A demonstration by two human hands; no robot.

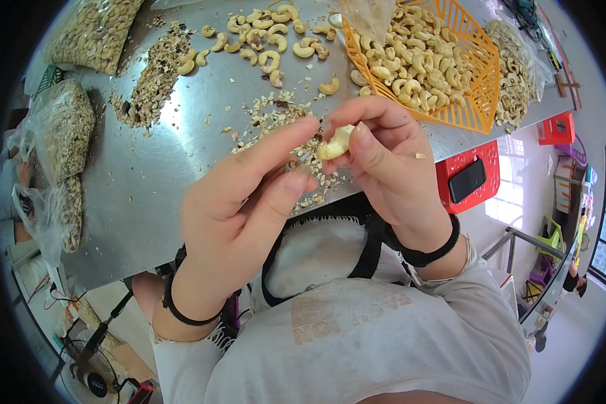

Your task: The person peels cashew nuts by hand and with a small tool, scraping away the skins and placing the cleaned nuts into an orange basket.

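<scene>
Between the thumb and fingers of my right hand [396, 158] is a pale cashew nut [337, 143], held above the table's front edge. My left hand [239, 182] is just to its left, with the index finger stretched toward the nut and the other fingers curled in. A small greyish glint shows by the left fingertips; what they grip is mostly hidden. Under both hands lies a scatter of cashew crumbs [266, 116]. Farther back, loose whole cashews [274, 42] are spread on the metal table [202, 145].
An orange plastic basket [485, 111] of cashews stands at the back right, beside a bag of cashews [512, 74]. Skin scraps [156, 84] are heaped left of centre. Filled plastic bags [71, 131] line the left side. A phone [467, 181] rests on a red stool [493, 163].
</scene>
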